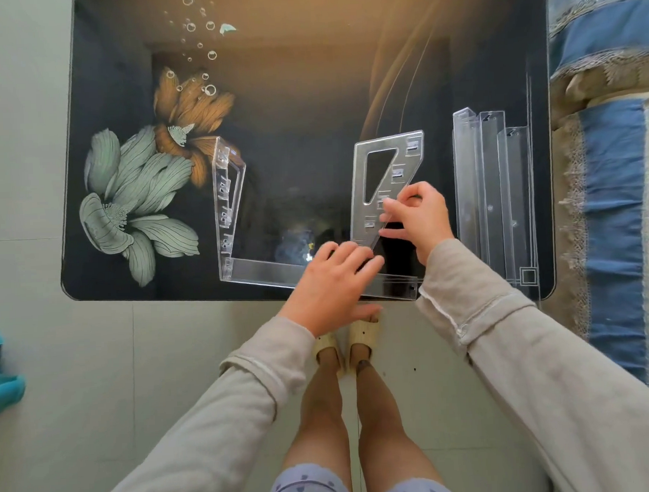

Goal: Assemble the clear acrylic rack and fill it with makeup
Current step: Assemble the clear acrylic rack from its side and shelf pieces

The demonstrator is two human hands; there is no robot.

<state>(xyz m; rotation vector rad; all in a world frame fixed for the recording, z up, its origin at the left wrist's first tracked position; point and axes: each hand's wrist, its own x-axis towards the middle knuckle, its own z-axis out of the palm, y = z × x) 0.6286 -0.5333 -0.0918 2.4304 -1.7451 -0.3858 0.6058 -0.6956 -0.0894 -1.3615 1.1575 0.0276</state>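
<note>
The right hand (419,220) pinches the edge of a clear side panel (358,207), tilted above the desk (126,87). The left hand (331,282) lies flat-fingered on the long shelf strip (265,271) just below. Left of both hands a second panel (227,197) stands at the strip's end; spare strips (490,188) lie right of them.

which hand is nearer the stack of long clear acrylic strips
Right. The right hand sits just left of the clear acrylic strips; the left hand is farther left.
</note>
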